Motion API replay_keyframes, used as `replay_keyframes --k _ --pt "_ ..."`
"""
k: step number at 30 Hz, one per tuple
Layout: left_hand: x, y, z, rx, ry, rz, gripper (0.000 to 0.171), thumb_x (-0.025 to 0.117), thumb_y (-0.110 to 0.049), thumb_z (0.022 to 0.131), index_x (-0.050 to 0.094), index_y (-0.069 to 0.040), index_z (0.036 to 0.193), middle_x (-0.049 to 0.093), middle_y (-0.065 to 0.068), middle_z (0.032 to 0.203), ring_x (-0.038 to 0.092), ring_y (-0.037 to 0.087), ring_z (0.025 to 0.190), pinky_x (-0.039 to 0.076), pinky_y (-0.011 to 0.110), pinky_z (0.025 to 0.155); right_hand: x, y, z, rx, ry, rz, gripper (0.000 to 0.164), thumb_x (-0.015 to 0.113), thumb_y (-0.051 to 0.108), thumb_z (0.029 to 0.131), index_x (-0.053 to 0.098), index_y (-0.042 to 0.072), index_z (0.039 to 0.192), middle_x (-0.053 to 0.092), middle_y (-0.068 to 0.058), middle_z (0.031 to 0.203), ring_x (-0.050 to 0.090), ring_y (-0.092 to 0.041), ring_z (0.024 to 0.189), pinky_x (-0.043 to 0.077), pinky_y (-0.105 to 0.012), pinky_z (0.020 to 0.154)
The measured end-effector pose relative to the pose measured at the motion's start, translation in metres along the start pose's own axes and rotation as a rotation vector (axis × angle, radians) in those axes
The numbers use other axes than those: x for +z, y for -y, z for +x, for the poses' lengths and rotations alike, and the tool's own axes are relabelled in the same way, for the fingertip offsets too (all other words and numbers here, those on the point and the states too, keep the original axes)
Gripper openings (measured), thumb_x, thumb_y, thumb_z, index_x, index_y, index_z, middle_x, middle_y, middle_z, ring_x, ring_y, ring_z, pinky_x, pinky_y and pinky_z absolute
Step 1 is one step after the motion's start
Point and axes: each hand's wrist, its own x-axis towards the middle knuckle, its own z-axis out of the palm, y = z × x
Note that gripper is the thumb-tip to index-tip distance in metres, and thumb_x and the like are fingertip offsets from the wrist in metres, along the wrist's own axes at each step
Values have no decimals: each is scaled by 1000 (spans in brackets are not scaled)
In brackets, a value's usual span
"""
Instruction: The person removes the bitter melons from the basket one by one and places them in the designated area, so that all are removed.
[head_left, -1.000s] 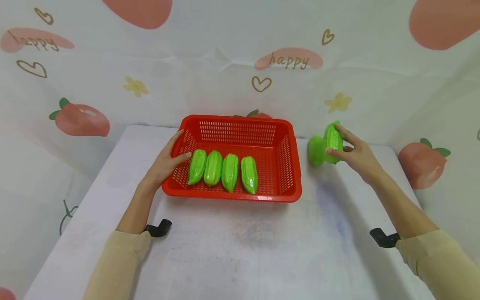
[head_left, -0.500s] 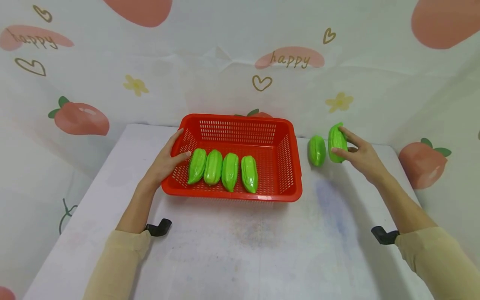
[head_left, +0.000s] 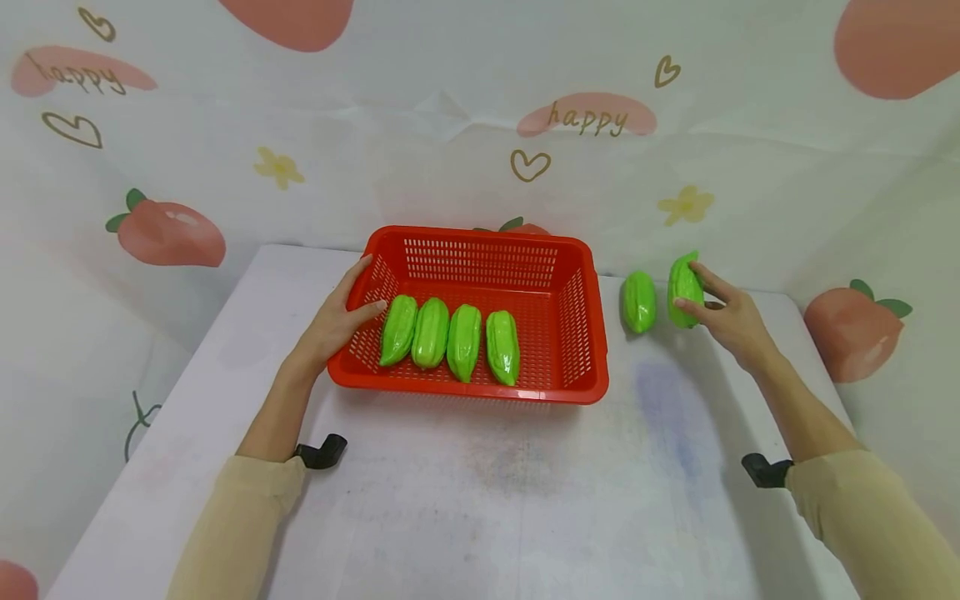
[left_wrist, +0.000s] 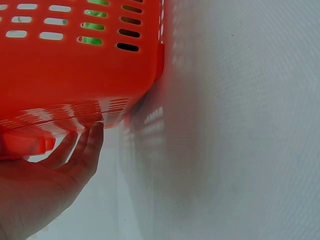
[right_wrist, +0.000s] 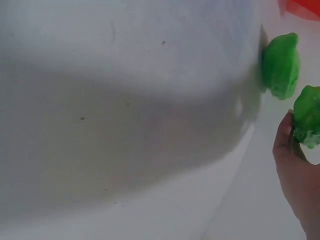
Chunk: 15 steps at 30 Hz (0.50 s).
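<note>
Several glossy green ridged bitter melons (head_left: 431, 333) lie side by side in a red plastic basket (head_left: 540, 396). My left hand (head_left: 332, 327) holds the basket's left side, its thumb over the rim and its fingers along the outer wall. In the left wrist view, those fingers (left_wrist: 90, 147) lie against the slotted red wall (left_wrist: 75, 75); the thumb is hidden. To the right of the basket, my right hand (head_left: 729, 317) pinches one bitter melon (head_left: 685, 292) upright between thumb and fingers. Another bitter melon (head_left: 639, 302) stands just left of it on the table.
The white table (head_left: 480, 508) has faint purple stains at the right. Behind it hangs a pale cloth (head_left: 420, 175) printed with fruit, hearts and flowers. Black wrist mounts (head_left: 321, 452) sit at both sleeve cuffs.
My right hand has shifted right with the bitter melon it holds, widening the gap to the one on the table. My left hand stays at the basket.
</note>
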Motion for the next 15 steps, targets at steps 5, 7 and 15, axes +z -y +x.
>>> replay_keyframes --k 5,7,15 --pt "1 -2 -1 -9 -2 8 78 58 -26 99 10 -34 160 16 6 164 33 35 138 34 56 110 2 -8 1 11 -10 -6 76 65 31 97 22 22 159 27 -27 156 39 -52 132 40 -4 73" --pt "1 -3 -2 -7 -5 12 78 57 -27 99 10 -34 160 15 6 164 31 35 139 33 56 110 3 -11 0 14 -17 -8 76 65 32 97 23 22 159 29 -29 155 39 -53 131 40 -4 73" --pt "1 -1 -2 -5 -11 4 78 58 -27 99 11 -34 160 15 5 164 30 34 140 33 56 110 10 -16 3 18 -9 -19 77 67 35 96 24 19 159 28 -30 154 39 -55 130 40 -3 71"
